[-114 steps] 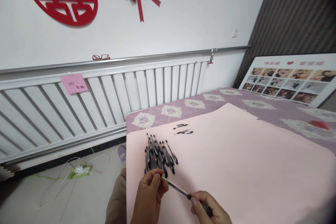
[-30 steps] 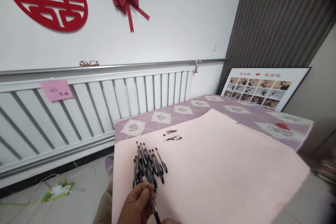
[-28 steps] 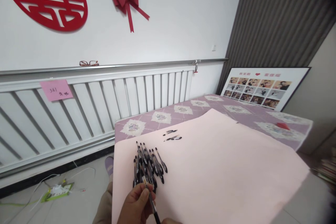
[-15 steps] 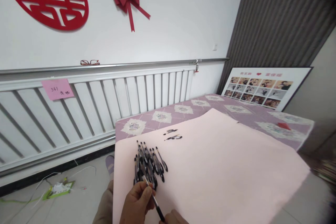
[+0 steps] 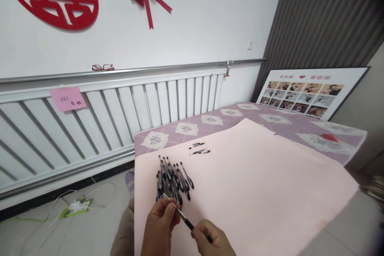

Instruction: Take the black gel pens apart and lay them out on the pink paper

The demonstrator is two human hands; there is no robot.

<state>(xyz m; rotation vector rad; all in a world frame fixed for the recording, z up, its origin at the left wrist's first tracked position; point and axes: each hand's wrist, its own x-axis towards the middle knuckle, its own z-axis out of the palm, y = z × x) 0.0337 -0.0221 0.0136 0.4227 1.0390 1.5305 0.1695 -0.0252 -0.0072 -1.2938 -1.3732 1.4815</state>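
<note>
Between my two hands is a pen (image 5: 184, 219) with a clear barrel and a black grip. My left hand (image 5: 162, 218) pinches its clear upper end between thumb and fingers. At the black lower end, my right hand (image 5: 211, 238) is closed on it; the tip is hidden by the fingers. Just beyond my left hand lies a pile of black-capped pens (image 5: 171, 180) on the pink sheet (image 5: 255, 184). Farther back on the sheet are a few separate pen parts (image 5: 199, 152), too small to tell exactly.
A purple patterned cloth (image 5: 210, 128) covers the table under the sheet. Behind it runs a white radiator (image 5: 120, 116) with glasses (image 5: 103, 67) on the pipe above. A photo board (image 5: 312, 92) leans at the back right. On the floor at left lies a power strip (image 5: 77, 207) with cables.
My right hand has risen into fuller view, holding the black end of the pen. My left hand keeps its pinch on the clear end. The camera view has shifted slightly.
</note>
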